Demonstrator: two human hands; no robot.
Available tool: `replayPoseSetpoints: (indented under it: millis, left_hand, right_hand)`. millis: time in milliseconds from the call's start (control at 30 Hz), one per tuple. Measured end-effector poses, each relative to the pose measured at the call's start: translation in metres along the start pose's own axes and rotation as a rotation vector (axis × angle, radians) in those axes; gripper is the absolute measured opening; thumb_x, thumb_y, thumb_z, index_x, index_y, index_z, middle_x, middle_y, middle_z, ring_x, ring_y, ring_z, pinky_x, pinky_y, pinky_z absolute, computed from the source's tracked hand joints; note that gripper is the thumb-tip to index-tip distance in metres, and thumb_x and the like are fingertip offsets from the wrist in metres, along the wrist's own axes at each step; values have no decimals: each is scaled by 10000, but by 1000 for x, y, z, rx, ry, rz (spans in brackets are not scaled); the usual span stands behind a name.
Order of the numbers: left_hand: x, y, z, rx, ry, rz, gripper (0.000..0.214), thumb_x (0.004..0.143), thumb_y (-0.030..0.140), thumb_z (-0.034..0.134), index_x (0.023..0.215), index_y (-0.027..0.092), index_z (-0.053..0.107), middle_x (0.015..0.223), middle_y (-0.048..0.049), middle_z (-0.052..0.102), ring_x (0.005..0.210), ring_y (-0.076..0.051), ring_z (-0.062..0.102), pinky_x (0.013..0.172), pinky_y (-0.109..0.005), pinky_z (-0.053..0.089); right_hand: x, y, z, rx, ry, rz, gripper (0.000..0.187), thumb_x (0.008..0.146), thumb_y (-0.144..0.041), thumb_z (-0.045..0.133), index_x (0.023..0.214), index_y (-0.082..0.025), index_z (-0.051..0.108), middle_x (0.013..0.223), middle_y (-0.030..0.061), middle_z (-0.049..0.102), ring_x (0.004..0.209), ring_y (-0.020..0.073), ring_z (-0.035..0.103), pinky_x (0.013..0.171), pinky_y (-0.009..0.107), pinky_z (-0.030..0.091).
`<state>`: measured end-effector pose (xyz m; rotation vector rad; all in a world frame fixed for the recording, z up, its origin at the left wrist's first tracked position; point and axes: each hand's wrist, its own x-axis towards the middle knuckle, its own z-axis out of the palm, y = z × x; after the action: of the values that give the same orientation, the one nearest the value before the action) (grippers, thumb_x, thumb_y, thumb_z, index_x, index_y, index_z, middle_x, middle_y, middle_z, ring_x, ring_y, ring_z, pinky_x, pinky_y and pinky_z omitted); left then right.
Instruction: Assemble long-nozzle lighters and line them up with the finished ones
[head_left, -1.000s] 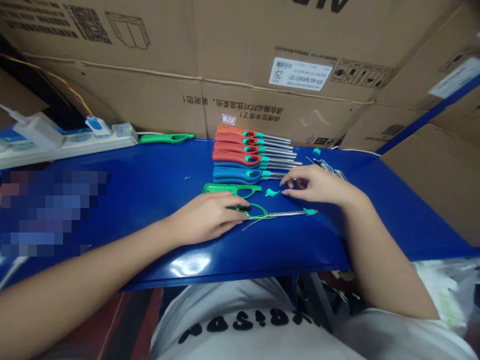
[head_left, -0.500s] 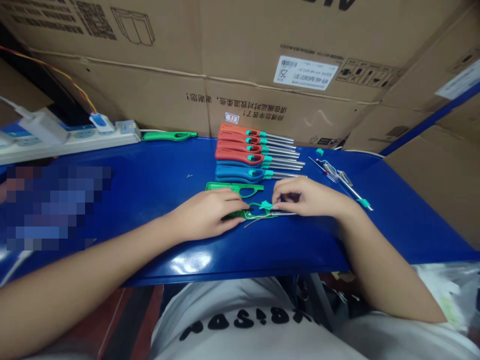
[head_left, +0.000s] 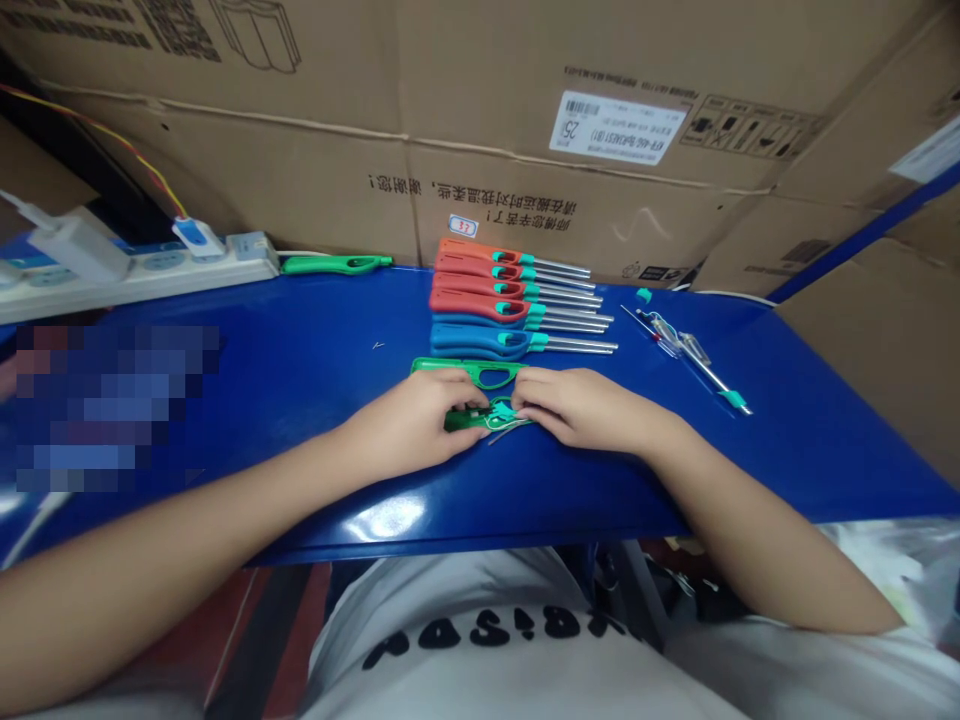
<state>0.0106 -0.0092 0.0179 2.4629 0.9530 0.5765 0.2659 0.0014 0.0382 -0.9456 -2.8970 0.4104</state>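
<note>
My left hand [head_left: 424, 420] grips the near green lighter shell half [head_left: 459, 420], its thumb along the front side. A teal trigger piece [head_left: 501, 411] lies in the loop of this shell, along with a thin white wire. Pinched together at that piece are the fingers of my right hand [head_left: 577, 408]; their tips are partly hidden. A thin grey rod [head_left: 501, 435] sticks out below the shell. Just behind both hands, a second green shell half [head_left: 495, 377] rests on the blue table.
Several finished-looking lighters [head_left: 480, 342] in orange, red and blue lie in a row behind. To the right are loose lighter inner parts [head_left: 694, 350] and a small teal piece [head_left: 643, 296]. A green lighter shell [head_left: 330, 264] sits by the power strip [head_left: 247, 262]. Cardboard [head_left: 480, 120] stands behind.
My right hand has moved left, from the metal tube end to the teal trigger piece, and now covers the tube. My left hand keeps its hold on the shell.
</note>
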Motion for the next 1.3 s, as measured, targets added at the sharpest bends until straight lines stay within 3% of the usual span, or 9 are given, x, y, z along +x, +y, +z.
replayPoseSetpoints:
  millis: [267, 467, 700, 767, 867, 967, 1100, 1200, 1300]
  left_hand:
    - [2, 0, -1, -42, -3, -36, 193, 861, 274, 725, 1032, 186, 736, 977, -51, 742, 934, -226, 702, 852, -349, 559]
    - [2, -1, 0, -61, 1, -38, 188, 853, 264, 720, 1021, 180, 719, 925, -42, 726, 891, -215, 682, 805, -336, 548]
    - [1, 3, -1, -14, -41, -19, 176, 892, 265, 682, 1049, 187, 672, 1039, -61, 730, 976, -230, 691, 868, -349, 557]
    - [0, 4, -2, 26, -55, -18, 196, 913, 277, 664, 1089, 192, 656, 1083, -70, 726, 1020, -242, 689, 878, -356, 561]
    - [-2, 4, -4, 143, -61, 28, 275, 960, 312, 620, 1204, 188, 635, 1163, -93, 712, 1092, -268, 675, 922, -388, 560]
    - [-3, 2, -7, 236, -83, 98, 335, 993, 344, 581, 1288, 191, 627, 1221, -102, 699, 1122, -274, 672, 957, -402, 559]
    - [-2, -1, -10, 252, -106, 191, 337, 1019, 332, 534, 1320, 222, 638, 1269, -91, 685, 1143, -263, 664, 968, -402, 565]
    - [-2, -1, -11, 223, -121, 308, 345, 1025, 276, 514, 1346, 246, 636, 1351, -80, 666, 1221, -253, 634, 1045, -408, 534]
    - [-2, 0, -12, 205, -108, 375, 374, 1012, 227, 519, 1368, 248, 631, 1372, -74, 674, 1232, -244, 636, 1061, -401, 531]
  right_hand:
    - [2, -6, 2, -103, 17, -32, 141, 1036, -202, 432, 966, -188, 553, 977, 59, 617, 703, 164, 503, 596, 285, 301]
    - [3, -6, 3, -109, 17, -78, 155, 1026, -204, 446, 925, -199, 564, 957, 50, 634, 746, 168, 530, 626, 282, 339]
    - [2, -10, 3, -132, 15, -85, 217, 1035, -241, 446, 925, -195, 627, 960, 53, 657, 740, 166, 569, 626, 291, 366]
    - [1, -8, 2, -99, 55, -85, 242, 1050, -287, 445, 972, -200, 656, 1001, 59, 675, 768, 167, 602, 650, 288, 400]
    - [-2, -1, -5, -18, 220, -52, 245, 1049, -336, 467, 1126, -221, 669, 1091, 67, 707, 910, 184, 661, 753, 285, 468]
    - [-10, 18, -17, -46, 471, 144, 263, 1018, -347, 501, 1176, -229, 675, 1076, 69, 733, 901, 200, 679, 781, 296, 485]
    - [-28, 58, -36, -149, 708, 626, 349, 929, -271, 518, 1245, -222, 659, 790, 42, 693, 701, 216, 635, 692, 314, 458]
    - [-46, 94, -43, -140, 736, 916, 439, 828, -224, 551, 1260, -204, 629, 793, 58, 690, 741, 246, 635, 690, 323, 460]
    - [-62, 125, -43, -137, 674, 1110, 433, 779, -217, 589, 1205, -176, 650, 922, 112, 723, 851, 282, 662, 714, 341, 479]
